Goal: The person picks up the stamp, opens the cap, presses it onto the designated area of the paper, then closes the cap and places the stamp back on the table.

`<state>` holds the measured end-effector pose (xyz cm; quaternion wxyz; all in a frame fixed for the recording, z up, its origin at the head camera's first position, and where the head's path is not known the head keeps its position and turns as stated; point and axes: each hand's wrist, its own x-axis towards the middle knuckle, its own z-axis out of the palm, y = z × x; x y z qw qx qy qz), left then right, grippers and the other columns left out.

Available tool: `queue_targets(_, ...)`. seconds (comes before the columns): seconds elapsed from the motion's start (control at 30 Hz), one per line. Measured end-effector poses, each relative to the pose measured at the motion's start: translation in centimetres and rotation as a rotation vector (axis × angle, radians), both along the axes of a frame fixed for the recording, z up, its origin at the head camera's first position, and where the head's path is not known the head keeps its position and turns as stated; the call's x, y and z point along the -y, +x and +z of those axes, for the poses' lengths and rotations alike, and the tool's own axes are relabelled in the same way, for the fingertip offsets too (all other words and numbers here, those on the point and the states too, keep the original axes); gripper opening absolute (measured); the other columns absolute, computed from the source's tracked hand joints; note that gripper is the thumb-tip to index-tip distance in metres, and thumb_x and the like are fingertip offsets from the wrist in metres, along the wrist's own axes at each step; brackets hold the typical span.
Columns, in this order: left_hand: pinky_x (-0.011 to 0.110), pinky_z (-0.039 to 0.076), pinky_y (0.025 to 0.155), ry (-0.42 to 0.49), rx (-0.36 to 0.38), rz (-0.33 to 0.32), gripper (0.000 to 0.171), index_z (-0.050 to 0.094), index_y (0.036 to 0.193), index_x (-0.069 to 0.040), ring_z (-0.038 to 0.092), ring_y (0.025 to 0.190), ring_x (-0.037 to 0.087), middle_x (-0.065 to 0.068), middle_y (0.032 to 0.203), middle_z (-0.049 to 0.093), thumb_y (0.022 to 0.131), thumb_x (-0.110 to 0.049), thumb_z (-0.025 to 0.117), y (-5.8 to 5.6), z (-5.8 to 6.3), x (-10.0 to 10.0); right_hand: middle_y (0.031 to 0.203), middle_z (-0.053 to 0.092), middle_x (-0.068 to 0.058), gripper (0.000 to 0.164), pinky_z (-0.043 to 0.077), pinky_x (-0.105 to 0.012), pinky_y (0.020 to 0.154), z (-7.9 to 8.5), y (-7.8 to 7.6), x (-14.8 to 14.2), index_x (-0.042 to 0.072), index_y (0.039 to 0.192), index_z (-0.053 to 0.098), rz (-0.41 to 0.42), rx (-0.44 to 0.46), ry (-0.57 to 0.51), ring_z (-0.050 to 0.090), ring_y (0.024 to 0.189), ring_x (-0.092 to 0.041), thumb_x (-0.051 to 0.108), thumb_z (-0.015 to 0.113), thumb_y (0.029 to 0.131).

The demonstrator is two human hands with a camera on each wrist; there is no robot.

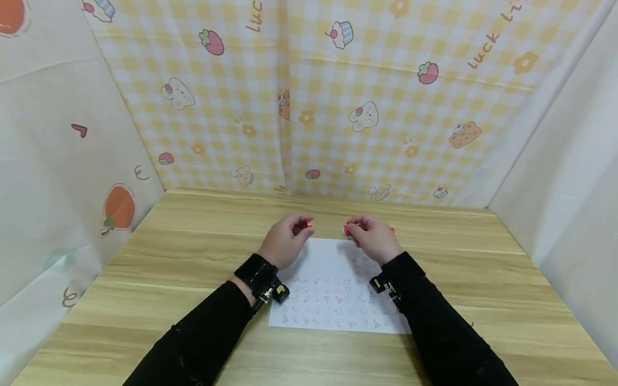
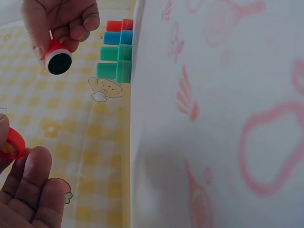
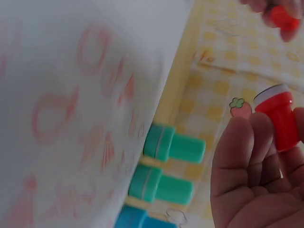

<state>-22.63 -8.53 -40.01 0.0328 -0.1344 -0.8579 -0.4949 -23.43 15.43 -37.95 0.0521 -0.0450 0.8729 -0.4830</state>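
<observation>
My left hand (image 1: 285,241) pinches a small red stamp cap (image 2: 15,143) between thumb and fingertips, above the far edge of the white paper. A little way off, my right hand (image 1: 374,238) holds a red self-inking stamp (image 3: 278,114) by its body. In the left wrist view the stamp's dark round face shows inside a white ring, uncovered. Cap and stamp are apart, both in the air. Beneath the hands lies the paper (image 1: 323,257), marked with rows of small red stamped prints.
Capped stamps stand in a row just past the paper: green ones (image 2: 108,71), a blue one (image 2: 111,38) and a red one (image 2: 114,25). The wooden table (image 1: 193,257) ends at a yellow checked cloth (image 1: 232,107) behind, with white cloth on both sides.
</observation>
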Motion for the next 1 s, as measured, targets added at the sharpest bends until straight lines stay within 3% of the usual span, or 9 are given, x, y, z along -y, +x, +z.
queue_targets(0.13, 0.038, 0.057, 0.092, 0.008, -0.021, 0.009, 0.033, 0.065, 0.134, -0.004, 0.067, 0.099, 0.018, 0.004, 0.108, 0.072, 0.105, -0.019, 0.066, 0.0, 0.0, 0.0, 0.095, 0.075, -0.009, 0.02, 0.048, -0.03, 0.07, 0.5, -0.1, 0.2, 0.012, 0.109, 0.075, 0.012, -0.11, 0.285, 0.061, 0.078, -0.019, 0.028, 0.063, 0.106)
queue_targets(0.37, 0.039, 0.057, 0.094, 0.015, -0.028, 0.006, 0.031, 0.066, 0.133, -0.007, 0.067, 0.102, 0.019, 0.004, 0.109, 0.072, 0.105, -0.019, 0.066, 0.0, -0.3, 0.0, 0.079, 0.07, 0.001, 0.019, 0.046, -0.028, 0.067, 0.3, -1.3, 0.9, 0.014, 0.089, 0.075, 0.066, -0.13, 0.539, 0.06, 0.071, -0.017, 0.028, 0.072, 0.101)
queue_targets(0.63, 0.039, 0.057, 0.095, 0.006, -0.037, -0.005, 0.031, 0.066, 0.133, -0.007, 0.067, 0.102, 0.019, 0.003, 0.11, 0.071, 0.104, -0.018, 0.068, 0.2, -0.2, -0.1, 0.07, 0.066, 0.0, 0.024, 0.044, -0.028, 0.063, -0.2, -2.4, 1.6, 0.012, 0.083, 0.075, 0.124, -0.079, 0.66, 0.058, 0.067, -0.018, 0.029, 0.075, 0.099)
queue_targets(1.0, 0.039, 0.058, 0.096, -0.011, -0.035, -0.012, 0.033, 0.066, 0.134, -0.005, 0.068, 0.104, 0.019, 0.004, 0.112, 0.071, 0.105, -0.019, 0.066, 0.2, -0.1, 0.0, 0.071, 0.066, 0.0, 0.024, 0.046, -0.028, 0.066, -0.7, -2.7, 1.6, 0.011, 0.08, 0.074, 0.134, -0.103, 0.704, 0.058, 0.067, -0.017, 0.026, 0.075, 0.098)
